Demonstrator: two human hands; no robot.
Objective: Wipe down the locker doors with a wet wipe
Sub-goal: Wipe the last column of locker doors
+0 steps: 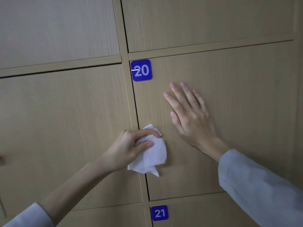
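A wall of light wooden locker doors fills the view. The door with the blue tag "20" (141, 70) is in the middle right, its panel (237, 99) bare wood. My left hand (129, 148) grips a crumpled white wet wipe (152, 156) against the left edge of that door, by the vertical gap. My right hand (190, 115) lies flat on the same door, fingers straight and pointing up and left, just right of the wipe.
A door tagged "21" (159, 213) sits below. More doors lie to the left (65, 120) and above (205, 20). Narrow wooden frame strips (126, 46) separate them. Grey sleeves cover both forearms partway.
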